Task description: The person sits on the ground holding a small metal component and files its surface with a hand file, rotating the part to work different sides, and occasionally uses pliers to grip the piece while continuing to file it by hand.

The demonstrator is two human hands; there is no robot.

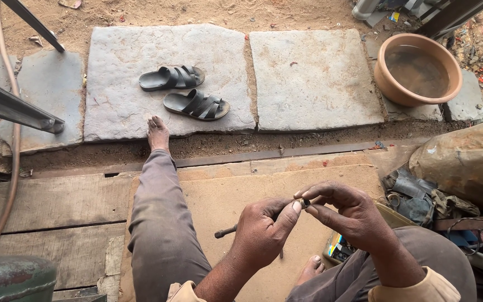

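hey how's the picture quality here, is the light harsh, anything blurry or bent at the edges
Head view: soft, even daylight, no hard shadows or glare on the stone slabs. Left hand and right hand are sharp, though the small dark part pinched between them is too tiny to make out. Wide-lens bending shows at the edges; the clay basin looks stretched.

I count two sandals at eleven o'clock, one basin at one, two big slabs — that's all.

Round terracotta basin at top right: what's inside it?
The round terracotta basin holds murky brownish water, filling most of it, with the inner wall bare above the waterline. No object shows on the surface. Whatever lies on the bottom cannot be seen through the cloudy water.
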